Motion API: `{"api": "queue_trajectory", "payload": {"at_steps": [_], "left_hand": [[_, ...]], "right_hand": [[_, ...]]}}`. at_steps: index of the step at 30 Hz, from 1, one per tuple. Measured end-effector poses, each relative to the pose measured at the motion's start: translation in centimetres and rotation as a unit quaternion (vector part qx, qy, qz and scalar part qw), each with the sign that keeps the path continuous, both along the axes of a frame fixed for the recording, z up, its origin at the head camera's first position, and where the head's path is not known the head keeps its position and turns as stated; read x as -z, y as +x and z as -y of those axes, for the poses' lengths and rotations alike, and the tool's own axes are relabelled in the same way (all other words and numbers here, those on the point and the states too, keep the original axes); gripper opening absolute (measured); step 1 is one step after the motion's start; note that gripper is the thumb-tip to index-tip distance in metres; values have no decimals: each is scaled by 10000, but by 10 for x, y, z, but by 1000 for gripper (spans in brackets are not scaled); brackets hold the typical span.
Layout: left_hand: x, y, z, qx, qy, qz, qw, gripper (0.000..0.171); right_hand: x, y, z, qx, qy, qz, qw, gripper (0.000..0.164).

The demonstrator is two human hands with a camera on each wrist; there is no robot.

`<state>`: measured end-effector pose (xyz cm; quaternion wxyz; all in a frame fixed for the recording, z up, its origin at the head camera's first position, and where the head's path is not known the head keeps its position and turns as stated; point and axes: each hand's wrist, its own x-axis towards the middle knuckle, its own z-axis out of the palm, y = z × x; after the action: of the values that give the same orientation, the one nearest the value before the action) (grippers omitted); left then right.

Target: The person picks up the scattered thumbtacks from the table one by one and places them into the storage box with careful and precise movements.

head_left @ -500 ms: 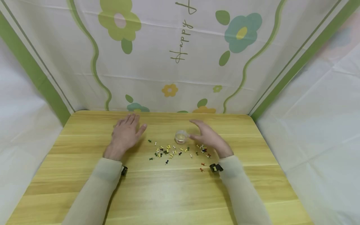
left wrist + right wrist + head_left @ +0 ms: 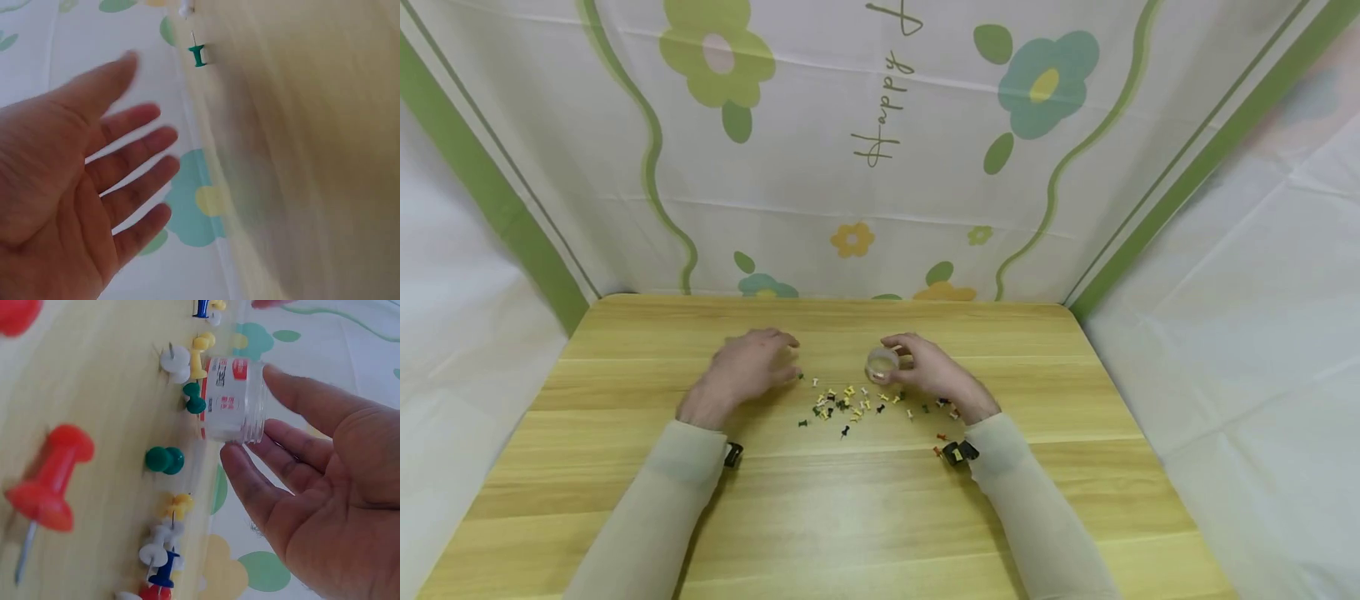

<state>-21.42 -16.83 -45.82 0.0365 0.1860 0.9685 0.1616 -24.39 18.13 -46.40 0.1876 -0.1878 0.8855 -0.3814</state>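
A small clear jar [image 2: 881,367] with a white and red label stands upright among scattered push pins. My right hand [image 2: 931,367] is around the jar's right side. In the right wrist view its thumb lies at one side of the jar's neck and its fingers at the other, near the rim. The left hand [image 2: 747,367] is above the table left of the pins, fingers spread and slightly bent, holding nothing. A green push pin [image 2: 197,55] lies beyond its thumb in the left wrist view.
Yellow, white, green and black pins [image 2: 842,404] lie in front of the jar. A red push pin [image 2: 51,478] is large in the right wrist view. A flowered cloth [image 2: 805,167] hangs behind the wooden table [image 2: 850,517].
My right hand has moved left to the jar, its thumb and fingers now around the side. The left hand has turned, its fingers now pointing right toward the pins.
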Motion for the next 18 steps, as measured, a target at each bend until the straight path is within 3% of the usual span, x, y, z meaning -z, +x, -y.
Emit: {"api": "queue_trajectory", "payload": {"at_steps": [6,13,18], "left_hand": [[1,-4,-5,571,-125,-28,9983,26],[5,-11,-14,883,-347,40,9955,6],[5,-12,-19,971,-385,78,9945,9]], "right_hand": [[3,-3,0,-15,84,-98,9999,60],[7,-3,-1,-112,-4,70,9999,62],[6,-1,-1,-203,163,7,9997,63]]}}
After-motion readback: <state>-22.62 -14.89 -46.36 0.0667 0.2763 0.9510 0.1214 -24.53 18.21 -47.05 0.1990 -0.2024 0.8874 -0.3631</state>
